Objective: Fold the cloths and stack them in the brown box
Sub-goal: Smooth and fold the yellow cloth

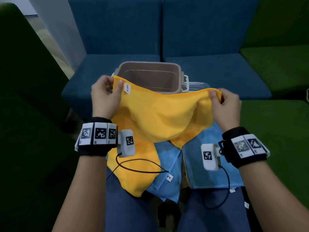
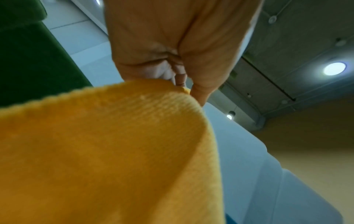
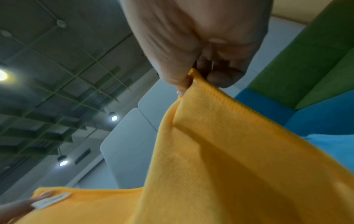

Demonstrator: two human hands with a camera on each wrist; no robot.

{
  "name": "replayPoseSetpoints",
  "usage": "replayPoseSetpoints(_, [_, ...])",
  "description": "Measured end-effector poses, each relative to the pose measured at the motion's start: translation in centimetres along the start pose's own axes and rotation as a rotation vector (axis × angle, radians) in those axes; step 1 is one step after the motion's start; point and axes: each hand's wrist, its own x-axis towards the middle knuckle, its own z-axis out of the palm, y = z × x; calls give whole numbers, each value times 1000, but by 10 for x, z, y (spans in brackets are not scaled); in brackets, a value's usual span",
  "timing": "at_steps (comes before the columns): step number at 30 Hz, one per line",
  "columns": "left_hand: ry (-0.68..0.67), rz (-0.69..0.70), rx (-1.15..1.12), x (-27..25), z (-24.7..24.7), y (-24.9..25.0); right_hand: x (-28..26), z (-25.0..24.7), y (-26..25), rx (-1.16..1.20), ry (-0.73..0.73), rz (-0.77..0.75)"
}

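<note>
A yellow cloth (image 1: 157, 118) hangs spread between both hands above my lap. My left hand (image 1: 107, 94) pinches its top left corner, beside a small white tag (image 1: 127, 88). My right hand (image 1: 224, 102) pinches the top right corner. The wrist views show each hand, left hand (image 2: 178, 66) and right hand (image 3: 199, 71), gripping the yellow cloth (image 2: 107, 151) edge, also the yellow cloth (image 3: 239, 159). The brown box (image 1: 178, 77) stands open just behind the cloth on the blue sofa seat; nothing shows inside it. Blue cloths (image 1: 209, 164) lie on my lap, partly under the yellow one.
A clear lid (image 1: 197, 85) lies to the right of the box. The blue sofa (image 1: 217, 76) runs across the back, with green cushions (image 1: 275, 131) on the right and a dark green one (image 1: 25, 97) on the left. Cables hang from both wrist cameras.
</note>
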Motion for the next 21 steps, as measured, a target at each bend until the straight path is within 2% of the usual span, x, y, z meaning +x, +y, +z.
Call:
replayPoseSetpoints(3, [-2,-26,66,-19,15,1,-11,9,-8,-15,-38,-33])
replayPoseSetpoints(6, [37,-36,72,-39,26,8,-20,17,-19,73,-62,-20])
replayPoseSetpoints(9, [4,-47,58,-55,35,17,-30,21,-33,164,-128,-58])
replayPoseSetpoints(17, [-133,93,33,-93,52,32,-55,18,-60,302,-364,-143])
replayPoseSetpoints(21, [-137,92,-18,-98,54,37,-62,16,-65,325,-322,-62])
